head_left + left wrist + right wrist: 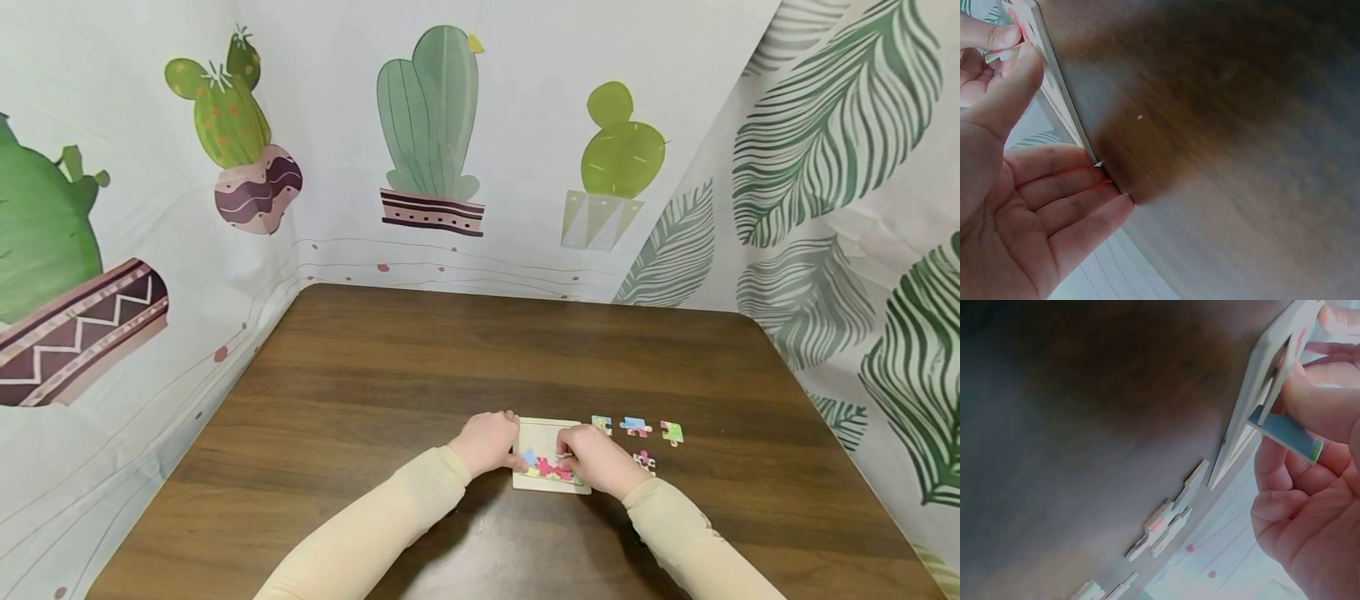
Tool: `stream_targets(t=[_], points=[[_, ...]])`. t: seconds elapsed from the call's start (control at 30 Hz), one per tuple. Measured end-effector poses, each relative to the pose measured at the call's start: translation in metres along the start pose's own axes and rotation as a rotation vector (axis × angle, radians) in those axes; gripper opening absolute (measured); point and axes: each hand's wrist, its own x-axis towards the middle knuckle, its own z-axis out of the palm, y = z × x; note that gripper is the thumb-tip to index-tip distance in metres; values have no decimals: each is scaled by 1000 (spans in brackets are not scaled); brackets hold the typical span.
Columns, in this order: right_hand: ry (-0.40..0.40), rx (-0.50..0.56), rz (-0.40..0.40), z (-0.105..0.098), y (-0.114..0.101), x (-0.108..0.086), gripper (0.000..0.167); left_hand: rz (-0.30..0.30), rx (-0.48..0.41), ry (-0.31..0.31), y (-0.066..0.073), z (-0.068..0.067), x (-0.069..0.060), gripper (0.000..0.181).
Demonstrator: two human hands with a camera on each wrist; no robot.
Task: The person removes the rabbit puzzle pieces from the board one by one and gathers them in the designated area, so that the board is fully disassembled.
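A shallow light wooden puzzle tray (538, 435) lies on the table, with blue, pink and green pieces (544, 467) along its near side. My left hand (486, 442) rests at the tray's left edge. In the left wrist view, the fingers of the left hand (1054, 212) lie nearly straight against the tray edge (1066, 103), and the thumb reaches over the top. Over the tray's right part, my right hand (606, 463) pinches a jigsaw piece. The right wrist view shows this jigsaw piece (1288, 434) tilted, blue with a green end, under the right thumb.
Loose jigsaw pieces lie right of the tray: a blue and pink one (636, 427), a green one (672, 432), a blue and yellow one (602, 423) and a pink one (644, 461) partly behind the right hand. The brown table (360, 367) meets a patterned cloth (337, 167) behind.
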Motion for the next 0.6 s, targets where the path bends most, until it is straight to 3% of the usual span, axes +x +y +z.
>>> stream_targets(t=[0.6], points=[[71,-112,-34,5,-4,-3,24,3,-5,-13,0,-2,-1,78]])
